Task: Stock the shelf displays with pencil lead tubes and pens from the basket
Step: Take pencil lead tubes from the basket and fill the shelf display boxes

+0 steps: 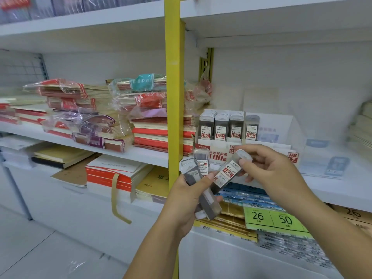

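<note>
My left hand [186, 200] grips a bunch of grey pencil lead tubes [198, 178] with white caps, fanned out in front of the shelf. My right hand [269, 170] pinches one tube [228, 171] from that bunch by its capped top; its label reads 0.5 and 100. Behind the hands a white and red display box [220, 147] on the middle shelf holds rows of upright lead tubes [221, 125], three columns of 0.5 and one of 0.7. The right half of the display is bare. No basket or pens are in view.
A yellow upright post [174, 97] divides the shelving. Stacks of wrapped notebooks [104, 117] fill the left bay. Below lie paper packs with green 26 and 50 labels [273, 218]. A clear empty stand [324, 158] sits right of the display.
</note>
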{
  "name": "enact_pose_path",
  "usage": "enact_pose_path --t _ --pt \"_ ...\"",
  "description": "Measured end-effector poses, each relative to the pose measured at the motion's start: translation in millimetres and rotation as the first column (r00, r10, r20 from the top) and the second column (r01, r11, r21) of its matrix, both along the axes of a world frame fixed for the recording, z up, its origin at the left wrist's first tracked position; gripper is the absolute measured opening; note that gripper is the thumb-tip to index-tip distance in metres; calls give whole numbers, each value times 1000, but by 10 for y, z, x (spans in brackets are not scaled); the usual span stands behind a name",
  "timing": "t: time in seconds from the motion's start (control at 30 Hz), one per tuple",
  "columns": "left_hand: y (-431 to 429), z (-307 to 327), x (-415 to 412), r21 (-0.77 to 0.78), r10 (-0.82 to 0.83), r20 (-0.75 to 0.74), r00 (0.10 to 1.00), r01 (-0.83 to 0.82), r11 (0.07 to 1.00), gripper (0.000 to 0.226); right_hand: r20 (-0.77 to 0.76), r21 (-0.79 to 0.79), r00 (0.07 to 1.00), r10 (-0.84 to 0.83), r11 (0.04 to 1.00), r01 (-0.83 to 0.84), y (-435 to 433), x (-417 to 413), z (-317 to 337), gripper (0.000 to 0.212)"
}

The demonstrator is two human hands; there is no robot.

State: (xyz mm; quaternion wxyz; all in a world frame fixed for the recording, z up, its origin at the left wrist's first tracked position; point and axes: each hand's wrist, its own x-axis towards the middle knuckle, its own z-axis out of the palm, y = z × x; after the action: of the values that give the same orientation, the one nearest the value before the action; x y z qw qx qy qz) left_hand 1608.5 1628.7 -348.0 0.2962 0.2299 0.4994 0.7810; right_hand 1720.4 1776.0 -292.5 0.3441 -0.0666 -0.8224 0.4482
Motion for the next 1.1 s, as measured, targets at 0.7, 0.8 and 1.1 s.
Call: enact_pose_path --t 0.7,0.8,1.1 --pt "-142 82 -231 16 122 -137 983 -121 993 16 -19 750 910 -415 595 288 362 -857 751 20" --pt "-148 86 -213 15 76 -147 986 -74 997 17 -78 722 910 -406 606 333 268 -707 700 29" --pt "-85 85 -36 -7 -153 -165 974 153 988 29 171 183 985 -2 983 -30 -175 -299 96 25"
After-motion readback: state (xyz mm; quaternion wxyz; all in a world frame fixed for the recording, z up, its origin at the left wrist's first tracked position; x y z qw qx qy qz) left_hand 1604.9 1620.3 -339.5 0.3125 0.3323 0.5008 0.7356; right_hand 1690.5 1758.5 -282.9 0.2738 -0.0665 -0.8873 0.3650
